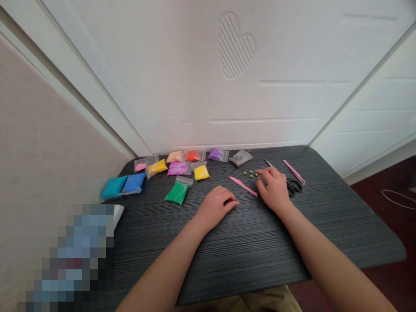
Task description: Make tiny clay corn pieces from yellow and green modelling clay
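My left hand [217, 208] rests on the dark table, its fingers curled and the thumb close to the index fingertip. Anything between those tips is too small to make out. My right hand [274, 190] is open, thumb and index finger apart, its fingertips beside several small yellow-green pieces [251, 172]. Between the hands lies a pink plastic knife [243, 186]. Black-handled scissors [294, 186] lie partly hidden behind my right hand. A tiny green bit [222, 181] sits beyond my left hand, and a bag of green clay-like material [178, 192] lies to its left.
Along the back of the table [227, 260] lie several small bags, including yellow [202, 172], purple [215, 154] and grey [241, 158]. Blue bags [133, 183] are at the left edge. A pink tool [294, 171] lies right. A white panel [195, 86] stands behind.
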Available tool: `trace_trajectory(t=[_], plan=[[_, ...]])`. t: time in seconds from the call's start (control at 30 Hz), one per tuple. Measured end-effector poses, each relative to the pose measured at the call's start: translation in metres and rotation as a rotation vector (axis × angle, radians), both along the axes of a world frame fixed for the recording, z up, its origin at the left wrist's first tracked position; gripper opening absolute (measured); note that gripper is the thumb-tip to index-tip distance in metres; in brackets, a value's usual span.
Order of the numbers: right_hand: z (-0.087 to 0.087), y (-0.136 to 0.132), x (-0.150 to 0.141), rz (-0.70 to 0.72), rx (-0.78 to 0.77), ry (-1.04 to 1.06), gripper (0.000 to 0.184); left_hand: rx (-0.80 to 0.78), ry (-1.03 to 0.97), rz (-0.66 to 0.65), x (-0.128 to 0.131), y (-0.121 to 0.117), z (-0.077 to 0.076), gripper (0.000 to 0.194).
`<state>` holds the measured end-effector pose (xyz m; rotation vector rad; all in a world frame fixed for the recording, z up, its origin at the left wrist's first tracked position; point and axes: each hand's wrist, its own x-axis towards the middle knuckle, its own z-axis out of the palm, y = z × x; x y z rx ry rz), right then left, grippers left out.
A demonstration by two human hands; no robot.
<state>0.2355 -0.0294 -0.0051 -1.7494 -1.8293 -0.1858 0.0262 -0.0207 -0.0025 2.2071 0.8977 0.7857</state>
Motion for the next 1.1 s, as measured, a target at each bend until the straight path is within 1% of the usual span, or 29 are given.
trace_trajectory(t=[0.23, 0.37, 0.5, 0.63, 0.87, 1.1], plan=[[0.002, -0.001, 0.003, 0.003, -0.008, 0.026, 0.023, -0.053, -0.037, -0.006, -0.003, 0.006, -0.004, 0.011], [-0.001, 0.0, 0.006, -0.011, 0.009, 0.048, 0.023, -0.084, 0.016, 0.04, -0.004, 0.005, -0.004, 0.014], [-0.004, 0.002, 0.011, -0.017, 0.039, 0.066, 0.023, -0.061, 0.075, 0.057, -0.003, 0.003, -0.003, 0.02], [-0.004, 0.003, 0.012, -0.017, 0.05, 0.088, 0.023, -0.04, 0.111, 0.061, -0.003, 0.003, -0.001, 0.021], [-0.004, 0.003, 0.012, -0.017, 0.038, 0.11, 0.023, -0.028, 0.117, 0.063, -0.004, 0.002, 0.0, 0.022], [-0.005, 0.004, 0.012, -0.017, 0.041, 0.125, 0.023, -0.096, 0.116, 0.093, -0.005, 0.001, 0.0, 0.024]])
